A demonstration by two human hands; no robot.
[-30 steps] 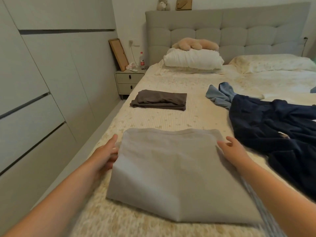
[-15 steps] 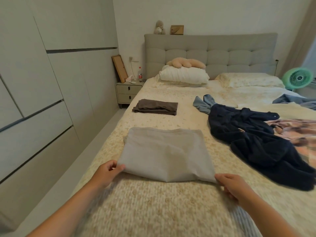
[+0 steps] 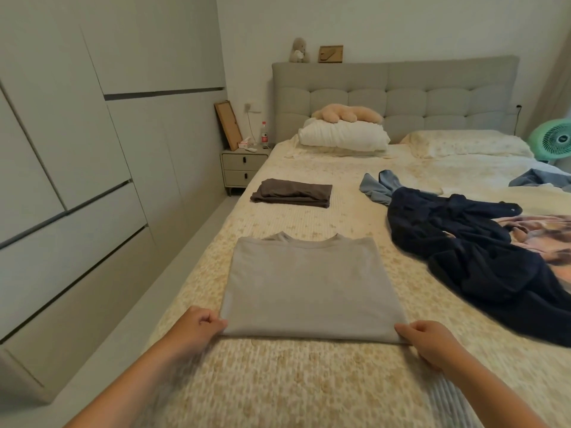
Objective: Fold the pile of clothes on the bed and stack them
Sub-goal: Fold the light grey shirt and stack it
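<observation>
Both hands have settled tighter on the near corners since half a second ago; grey shirt looks unshifted on the bed. Left hand (image 3: 197, 327) pinches the near-left corner of the grey shirt (image 3: 309, 282), fingers curled on the fabric. Right hand (image 3: 428, 339) pinches the near-right corner likewise. Shirt lies flat on the bed (image 3: 278, 381), folded to a rectangle, collar at the far edge.

Handling, judged: light, soft knit, no stiffness; will sag in the middle if lifted by corners only. Best hold is these two near corners, carried over to the collar edge for the next fold.

Right of the shirt, near but apart: dark navy garment (image 3: 482, 257), unfolded, with a patterned pink piece (image 3: 543, 233) and a blue one (image 3: 378, 188) beyond. Far left: brown folded garment (image 3: 292, 193), likely the stack base. Path to it looks unobstructed. Pillows (image 3: 343, 135) at the headboard.
</observation>
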